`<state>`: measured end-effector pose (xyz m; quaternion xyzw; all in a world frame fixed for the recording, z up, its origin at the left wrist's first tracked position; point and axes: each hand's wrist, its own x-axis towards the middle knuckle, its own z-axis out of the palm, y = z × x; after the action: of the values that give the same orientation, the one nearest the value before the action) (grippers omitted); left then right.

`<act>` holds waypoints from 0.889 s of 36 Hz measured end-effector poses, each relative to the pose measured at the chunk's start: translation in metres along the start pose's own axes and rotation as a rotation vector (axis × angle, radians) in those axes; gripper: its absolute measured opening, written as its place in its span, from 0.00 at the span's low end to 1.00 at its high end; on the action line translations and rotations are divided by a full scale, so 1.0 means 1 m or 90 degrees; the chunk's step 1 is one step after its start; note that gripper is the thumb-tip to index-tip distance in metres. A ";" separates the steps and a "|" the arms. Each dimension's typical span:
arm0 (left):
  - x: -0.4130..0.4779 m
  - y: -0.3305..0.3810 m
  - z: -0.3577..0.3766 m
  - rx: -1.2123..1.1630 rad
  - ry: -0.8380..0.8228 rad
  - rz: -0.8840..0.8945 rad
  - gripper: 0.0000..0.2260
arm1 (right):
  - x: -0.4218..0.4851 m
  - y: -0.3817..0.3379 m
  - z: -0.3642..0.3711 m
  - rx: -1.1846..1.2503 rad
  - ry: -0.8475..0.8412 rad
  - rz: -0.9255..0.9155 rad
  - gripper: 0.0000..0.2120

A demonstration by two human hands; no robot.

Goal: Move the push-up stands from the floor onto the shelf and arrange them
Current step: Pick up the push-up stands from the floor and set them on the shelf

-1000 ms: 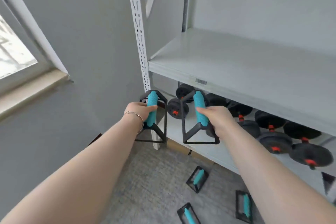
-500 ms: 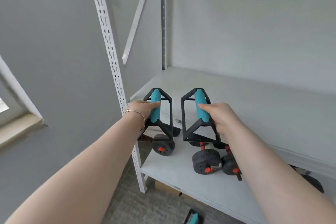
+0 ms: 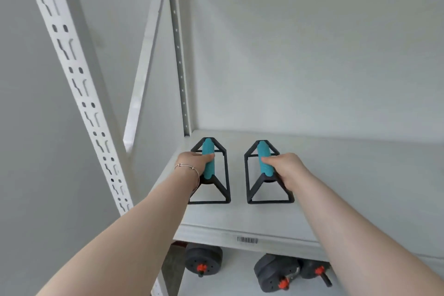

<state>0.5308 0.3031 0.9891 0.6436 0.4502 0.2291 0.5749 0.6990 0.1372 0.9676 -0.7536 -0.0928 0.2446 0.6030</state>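
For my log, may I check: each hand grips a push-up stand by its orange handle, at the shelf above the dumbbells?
Not quite: the handles are teal, not orange, as the head view shows. The left hand grips the left push-up stand and the right hand the right push-up stand, at the shelf above the dumbbells.

We stand in a gym storeroom: a metal shelf (image 3: 264, 218) with a barcode (image 3: 247, 240), dumbbells (image 3: 276, 274) stored beneath.
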 end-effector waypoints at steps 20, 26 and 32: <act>0.131 -0.021 0.022 0.085 -0.069 -0.004 0.13 | 0.069 0.001 0.055 -0.024 0.071 0.031 0.11; 0.134 -0.024 0.022 0.117 -0.080 0.025 0.16 | 0.076 0.009 0.051 -0.082 0.098 0.049 0.15; 0.128 -0.024 0.022 0.210 -0.067 0.070 0.16 | 0.066 0.005 0.050 -0.235 0.121 0.008 0.15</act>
<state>0.6037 0.3976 0.9323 0.7639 0.4154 0.1493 0.4709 0.7316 0.2078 0.9381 -0.8717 -0.0737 0.1549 0.4590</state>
